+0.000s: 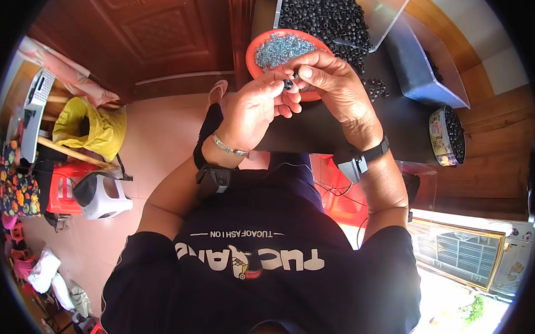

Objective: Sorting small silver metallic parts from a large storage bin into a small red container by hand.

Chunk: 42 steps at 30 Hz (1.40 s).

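Before me I have a flat, dark counter. On it I see a round, red plastic dish of shiny bluish bits, a clear rectangular plastic bin, a translucent blue plastic bin to my right and a round, printed tin nearer me. Small black ring-shaped pieces lie loose beside the blue bin.

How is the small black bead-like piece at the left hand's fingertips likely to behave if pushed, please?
The bead-like piece looks rounded, so it might roll. It is tiny beside the left hand, so it is probably light. Its glossy highlights suggest a surface that may be slippery.
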Motion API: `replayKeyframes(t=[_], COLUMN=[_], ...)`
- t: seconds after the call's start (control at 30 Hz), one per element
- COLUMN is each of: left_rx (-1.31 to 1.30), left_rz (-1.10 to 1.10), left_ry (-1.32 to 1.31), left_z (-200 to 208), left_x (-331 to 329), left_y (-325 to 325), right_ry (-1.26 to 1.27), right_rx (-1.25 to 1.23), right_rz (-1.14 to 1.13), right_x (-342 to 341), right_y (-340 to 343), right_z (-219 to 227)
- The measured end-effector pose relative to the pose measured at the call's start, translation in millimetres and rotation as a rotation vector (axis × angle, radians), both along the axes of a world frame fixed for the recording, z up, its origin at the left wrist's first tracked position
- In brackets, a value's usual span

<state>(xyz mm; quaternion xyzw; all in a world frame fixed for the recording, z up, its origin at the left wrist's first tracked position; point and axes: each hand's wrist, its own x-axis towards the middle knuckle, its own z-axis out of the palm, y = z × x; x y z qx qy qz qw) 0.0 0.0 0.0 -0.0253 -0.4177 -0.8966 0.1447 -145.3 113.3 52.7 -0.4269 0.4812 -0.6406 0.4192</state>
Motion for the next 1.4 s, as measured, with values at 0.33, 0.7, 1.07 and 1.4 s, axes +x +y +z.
replayKeyframes(t=[0.33, 0.7, 1.07, 1.4], left_rx=[0.012, 0.132, 0.277, 0.208], left_rz=[0.043, 0.033, 0.005, 0.056], left_ry=[-0.031, -0.081, -0.123, -0.039], left_z=[-1.4, -0.8, 6.9, 4.7], left_x=[0.7, 2.7, 12.9, 11.1], left_y=[-0.5, 3.9, 5.1, 16.7], right_ry=[0.094, 0.585, 1.015, 1.342], right_rx=[-0.06, -0.122, -0.348, -0.364], right_rz=[-0.106, -0.368, -0.594, -0.653], right_x=[15.2, 26.4, 40.5, 43.8], right_y=[-4.4, -2.1, -0.8, 1.3], right_z=[-2.0, -21.0, -26.0, -26.3])
